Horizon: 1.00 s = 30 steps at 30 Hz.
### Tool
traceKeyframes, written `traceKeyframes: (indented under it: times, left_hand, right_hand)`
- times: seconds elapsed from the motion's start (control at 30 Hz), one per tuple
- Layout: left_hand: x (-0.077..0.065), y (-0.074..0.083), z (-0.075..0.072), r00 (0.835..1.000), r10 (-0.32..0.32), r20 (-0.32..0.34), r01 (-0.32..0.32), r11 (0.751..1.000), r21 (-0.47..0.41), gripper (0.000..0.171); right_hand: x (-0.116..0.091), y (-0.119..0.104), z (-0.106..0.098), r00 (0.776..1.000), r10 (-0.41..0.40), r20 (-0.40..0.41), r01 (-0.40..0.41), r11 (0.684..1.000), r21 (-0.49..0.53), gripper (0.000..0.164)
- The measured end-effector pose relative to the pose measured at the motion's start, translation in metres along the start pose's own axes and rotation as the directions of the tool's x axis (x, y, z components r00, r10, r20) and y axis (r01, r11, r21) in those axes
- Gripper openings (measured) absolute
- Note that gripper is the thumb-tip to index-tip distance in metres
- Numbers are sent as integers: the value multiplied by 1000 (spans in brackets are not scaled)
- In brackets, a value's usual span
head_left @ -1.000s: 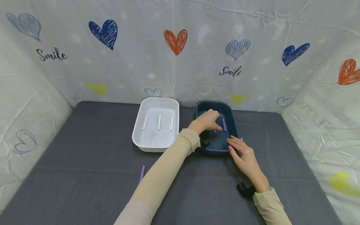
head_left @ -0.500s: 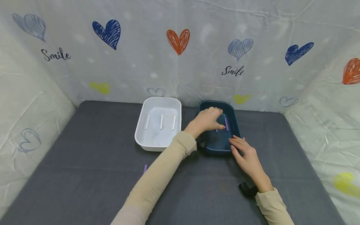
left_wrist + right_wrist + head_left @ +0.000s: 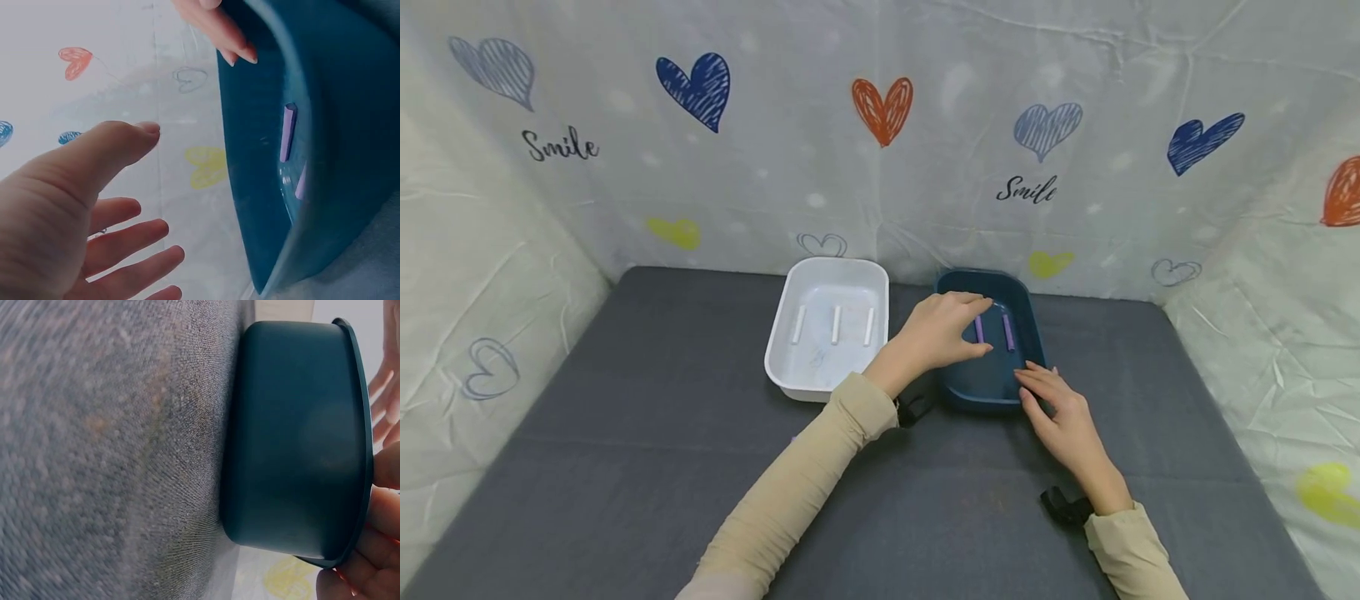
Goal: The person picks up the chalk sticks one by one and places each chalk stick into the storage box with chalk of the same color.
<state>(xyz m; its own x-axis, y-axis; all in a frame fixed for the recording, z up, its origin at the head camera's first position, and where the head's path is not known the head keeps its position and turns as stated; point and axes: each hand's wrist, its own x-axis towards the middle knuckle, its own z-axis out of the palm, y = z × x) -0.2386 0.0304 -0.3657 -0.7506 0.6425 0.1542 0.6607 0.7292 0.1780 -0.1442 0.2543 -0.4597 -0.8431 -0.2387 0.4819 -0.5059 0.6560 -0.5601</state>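
My left hand hovers over the left side of the dark blue basin, thumb and fingers spread with nothing held. Two purple chalk-like sticks lie side by side on the basin's floor, the left one close to my fingers. In the left wrist view, one purple stick shows whole, and the rim partly hides the other. My right hand rests at the basin's front right corner, its extended fingers touching the rim in the right wrist view.
A white basin stands left of the blue one, with three white sticks in it. A purple tip barely shows past my left sleeve. Behind the grey-covered table hangs a heart-printed sheet.
My left hand has drawn back leftward out of the blue basin, fingers apart, uncovering the second purple stick. The right hand stays at the corner. The left sleeve now hides most of the table's purple stick.
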Motion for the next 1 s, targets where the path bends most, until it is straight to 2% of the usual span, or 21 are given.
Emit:
traceKeyframes:
  times: [0.17, 0.3, 0.47, 0.7, 0.83, 1.0]
  left_hand:
    - [-17, -3, 1, 996, 42, -77, -49, 994, -95, 65]
    - [-34, -7, 4, 985, 72, -155, -102, 976, -193, 59]
    - [-54, -11, 8, 971, 91, -222, -147, 957, -249, 52]
    - [-83, -16, 16, 967, 98, -234, -164, 944, -284, 51]
    - [-101, -21, 21, 962, 132, -241, -208, 922, -326, 50]
    - [-124, -30, 22, 948, 199, -250, -285, 879, -383, 41]
  right_hand:
    - [-1, 0, 0, 1000, -4, -8, 4, 1000, 0, 29]
    - [-1, -1, 0, 1000, -8, -12, 8, 1000, -1, 29]
    - [-1, -1, 1, 1000, -8, -19, 7, 1000, -10, 28]
    - [-1, -3, -1, 1000, -3, -13, 3, 1000, -2, 29]
    - [-1, -3, -1, 1000, 3, -7, -3, 1000, -6, 29]
    - [-1, -3, 0, 1000, 5, -6, -5, 1000, -11, 29]
